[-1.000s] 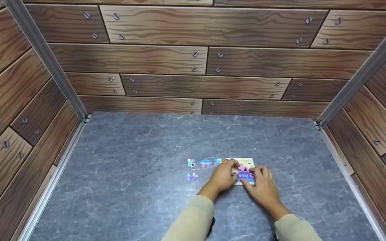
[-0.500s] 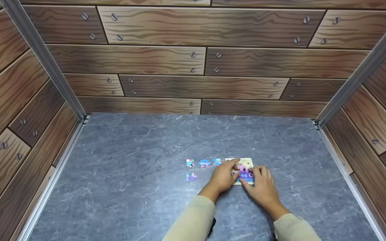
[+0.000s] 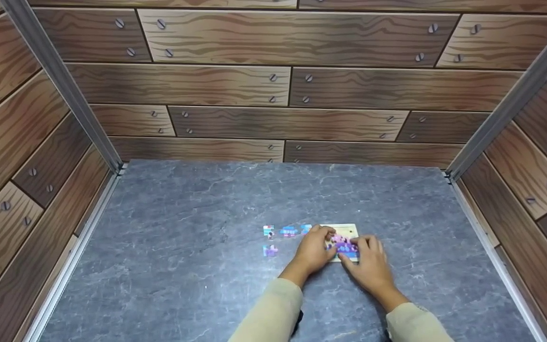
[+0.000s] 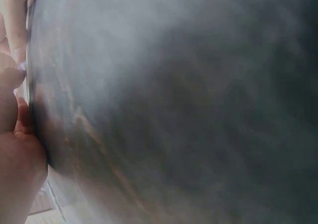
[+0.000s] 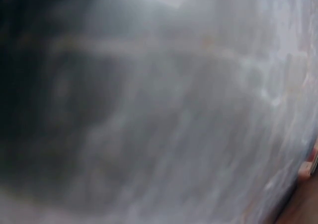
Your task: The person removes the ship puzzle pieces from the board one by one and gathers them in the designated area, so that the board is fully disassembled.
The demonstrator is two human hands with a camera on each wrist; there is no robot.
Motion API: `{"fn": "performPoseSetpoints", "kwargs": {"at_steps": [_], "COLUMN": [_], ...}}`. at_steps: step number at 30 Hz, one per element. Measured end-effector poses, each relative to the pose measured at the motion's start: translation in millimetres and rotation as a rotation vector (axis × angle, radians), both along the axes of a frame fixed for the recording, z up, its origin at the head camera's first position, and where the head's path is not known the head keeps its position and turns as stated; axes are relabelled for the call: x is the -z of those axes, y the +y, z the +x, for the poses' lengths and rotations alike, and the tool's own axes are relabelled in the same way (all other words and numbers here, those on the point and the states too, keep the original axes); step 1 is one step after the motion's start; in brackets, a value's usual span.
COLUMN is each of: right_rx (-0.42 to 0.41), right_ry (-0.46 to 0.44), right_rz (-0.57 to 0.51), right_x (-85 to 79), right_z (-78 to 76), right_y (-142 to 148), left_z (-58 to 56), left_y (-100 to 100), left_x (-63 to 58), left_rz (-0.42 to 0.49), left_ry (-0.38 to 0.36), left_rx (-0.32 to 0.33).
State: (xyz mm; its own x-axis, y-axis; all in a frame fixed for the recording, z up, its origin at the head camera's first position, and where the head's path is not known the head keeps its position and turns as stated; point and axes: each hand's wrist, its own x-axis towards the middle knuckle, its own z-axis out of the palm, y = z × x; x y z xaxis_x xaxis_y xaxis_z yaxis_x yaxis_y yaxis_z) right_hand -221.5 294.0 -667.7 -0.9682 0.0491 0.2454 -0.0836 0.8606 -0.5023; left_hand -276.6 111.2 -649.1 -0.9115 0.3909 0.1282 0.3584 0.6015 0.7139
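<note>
Wood-plank walls (image 3: 231, 85) close in the workspace at nine, twelve and three o'clock, with metal posts (image 3: 506, 109) at the corners. Below them spreads a marbled grey desk (image 3: 183, 228). Two pale sleeves (image 3: 273, 304) reach in from six o'clock.

Both hands are at the jigsaw tray, which lies toward three o'clock from the desk's middle. The left hand (image 3: 312, 249) covers its nine o'clock side, fingers bent, thumb and forefinger apart. The right hand (image 3: 371, 266) lies at four o'clock, its thumb and forefinger arched over the edge. Whether either grips a piece or only touches, I cannot tell.

The jigsaw tray (image 3: 344, 227) lies flat, its far edge running nine to three and its visible side roughly twelve to six. With one side hidden, its long axis is uncertain.

Pink and purple pieces (image 3: 347, 249) lie inside; four loose pieces (image 3: 288, 231) sit apart around nine to ten o'clock, the blue one stretching nine to three.

Fitting a piece seems the step in hand: best to brace the tray at four o'clock, line up knobs with sockets, then press straight down without lifting neighbours.
</note>
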Motion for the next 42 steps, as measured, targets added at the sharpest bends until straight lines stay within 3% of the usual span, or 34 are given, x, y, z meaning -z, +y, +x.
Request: {"fn": "performPoseSetpoints", "kwargs": {"at_steps": [6, 11, 20, 26, 36, 42], "right_rx": [-0.007, -0.010, -0.008, 0.001, 0.008, 0.004], "right_ry": [-0.002, 0.009, 0.012, -0.012, -0.050, -0.057], "right_rz": [0.002, 0.010, 0.009, 0.008, 0.015, 0.018], "right_x": [0.1, 0.7, 3.5, 2.7, -0.8, -2.4], "right_z": [-0.1, 0.3, 0.2, -0.8, 1.5, 1.3], "right_y": [-3.2, -5.2, -7.1, -4.2, 1.2, 0.9], "left_z": [1.1, 0.4, 1.7, -0.1, 7.1, 8.5], "left_y": [-2.9, -6.9, -24.9, -46.6, -77.2, -98.5], "left_x": [2.9, 2.4, -3.9, -13.9, -23.4, -27.5], "left_rz": [0.006, 0.061, 0.183, 0.090, -0.128, -0.183], "left_ry": [-0.002, -0.021, -0.045, 0.008, 0.071, 0.125], "left_rx": [-0.019, -0.029, 0.028, 0.091, 0.093, 0.099]}}
